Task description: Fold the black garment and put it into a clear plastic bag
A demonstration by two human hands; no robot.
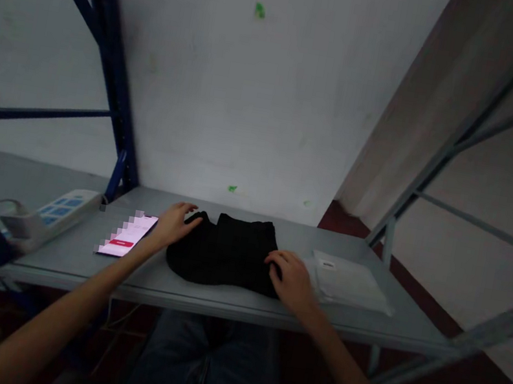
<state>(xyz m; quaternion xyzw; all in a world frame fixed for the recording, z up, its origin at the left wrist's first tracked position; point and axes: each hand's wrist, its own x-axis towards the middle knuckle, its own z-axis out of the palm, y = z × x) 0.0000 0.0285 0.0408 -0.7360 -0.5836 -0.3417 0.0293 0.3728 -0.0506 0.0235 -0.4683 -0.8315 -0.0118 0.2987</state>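
matt black cloth garment on a smooth grey metal shelf; glossy clear plastic bag.

A grey metal table stands against a pale wall and carries a folded black garment at its middle. A lit phone and a white power strip lie to the left of it. A flat stack of clear plastic bags lies to the right, just beside the garment.

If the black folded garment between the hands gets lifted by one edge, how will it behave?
The black garment lies soft and slumped on the grey shelf, so it would probably sag and unfold. It looks light. Pushed by the left hand or right hand, it would likely bunch rather than slide.
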